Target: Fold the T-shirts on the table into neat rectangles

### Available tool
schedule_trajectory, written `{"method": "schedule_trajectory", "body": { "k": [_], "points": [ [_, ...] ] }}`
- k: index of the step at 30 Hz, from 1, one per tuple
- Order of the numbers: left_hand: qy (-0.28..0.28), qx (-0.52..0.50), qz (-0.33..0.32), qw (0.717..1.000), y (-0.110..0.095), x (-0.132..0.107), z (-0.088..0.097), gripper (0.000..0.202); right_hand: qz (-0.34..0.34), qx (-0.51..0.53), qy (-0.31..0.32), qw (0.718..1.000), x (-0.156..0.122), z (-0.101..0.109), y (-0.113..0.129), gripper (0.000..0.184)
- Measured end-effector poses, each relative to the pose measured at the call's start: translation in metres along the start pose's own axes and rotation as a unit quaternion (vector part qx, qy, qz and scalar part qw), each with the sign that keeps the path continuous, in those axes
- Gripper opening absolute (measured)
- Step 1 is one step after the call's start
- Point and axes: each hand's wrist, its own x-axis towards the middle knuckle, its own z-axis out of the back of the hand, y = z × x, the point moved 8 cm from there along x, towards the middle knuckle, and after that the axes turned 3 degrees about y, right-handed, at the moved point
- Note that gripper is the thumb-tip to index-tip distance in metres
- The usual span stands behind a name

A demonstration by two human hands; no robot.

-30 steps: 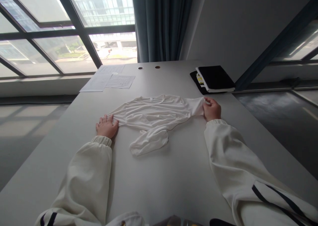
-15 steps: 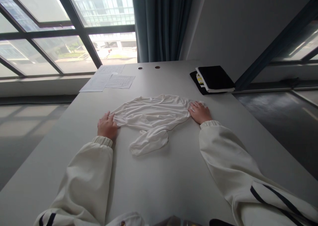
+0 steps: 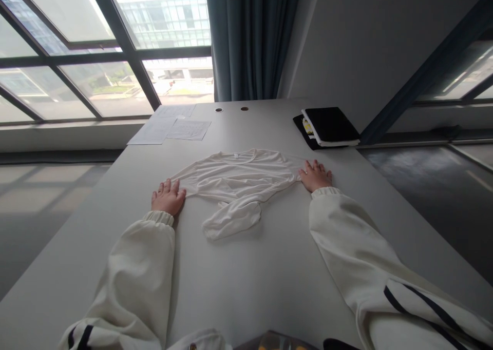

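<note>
A white long-sleeved shirt lies spread and wrinkled on the white table, its neckline toward the far side. One sleeve is folded across the body, and its end lies on the near side of the shirt. My left hand rests flat on the shirt's left edge with its fingers spread. At the right edge my right hand lies flat too, fingers apart, pressing on the cloth there. Neither hand grips the fabric.
Several paper sheets lie at the table's far left. A black notebook sits on a dark folder at the far right. Two cable holes are near the far edge, before a blue curtain. Partly visible items sit at the bottom edge.
My right hand has slid slightly outward to the right, and its fingers have spread. The left hand's fingers have spread and flattened. The view has tilted slightly; the shirt lies nearly the same.
</note>
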Motion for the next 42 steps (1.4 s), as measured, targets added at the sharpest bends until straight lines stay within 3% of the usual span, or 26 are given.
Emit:
{"method": "schedule_trajectory", "body": {
  "k": [7, 12, 15, 17, 19, 22, 26, 28, 31, 35, 38, 42],
  "points": [
    [-0.037, -0.006, 0.031, 0.999, 0.011, 0.006, 0.004, 0.077, -0.045, 0.031, -0.03, 0.998, -0.003, 0.002, -0.017, 0.071],
    [-0.027, -0.015, 0.034, 0.999, 0.018, 0.011, 0.003, 0.079, -0.065, 0.053, -0.063, 0.994, -0.006, 0.009, -0.028, 0.063],
    [-0.028, -0.011, 0.042, 0.999, 0.019, 0.01, 0.005, 0.079, -0.074, 0.054, -0.085, 0.992, -0.016, 0.018, -0.024, 0.061],
    [-0.045, -0.006, 0.037, 0.998, 0.013, 0.005, 0.011, 0.077, -0.046, 0.055, -0.123, 0.99, -0.029, 0.028, -0.013, 0.06],
    [-0.08, -0.004, 0.004, 0.997, -0.003, -0.005, 0.02, 0.072, 0.025, 0.058, -0.163, 0.985, -0.047, 0.035, 0.008, 0.059],
    [-0.123, -0.007, -0.135, 0.983, -0.05, -0.031, 0.031, 0.06, 0.196, 0.077, -0.191, 0.959, -0.087, 0.039, 0.055, 0.054],
    [-0.076, -0.018, -0.351, 0.933, -0.127, -0.087, 0.019, 0.047, 0.406, 0.11, -0.13, 0.898, -0.154, 0.022, 0.127, 0.05],
    [-0.054, -0.017, -0.371, 0.927, -0.15, -0.112, 0.012, 0.043, 0.456, 0.121, -0.095, 0.877, -0.182, 0.01, 0.156, 0.051],
    [-0.041, -0.01, -0.311, 0.95, -0.16, -0.133, 0.011, 0.038, 0.466, 0.112, -0.034, 0.877, -0.205, -0.009, 0.183, 0.055],
    [-0.002, 0.006, -0.262, 0.965, -0.156, -0.147, 0.014, 0.025, 0.465, 0.104, 0.001, 0.879, -0.21, -0.017, 0.192, 0.046],
    [0.02, -0.027, -0.318, 0.947, -0.159, -0.157, 0.016, 0.017, 0.479, 0.13, -0.025, 0.868, -0.209, -0.007, 0.19, 0.029],
    [0.056, -0.168, -0.43, 0.885, -0.169, -0.176, 0.021, 0.018, 0.503, 0.172, -0.056, 0.845, -0.216, 0.009, 0.187, 0.014]
  ]
}}
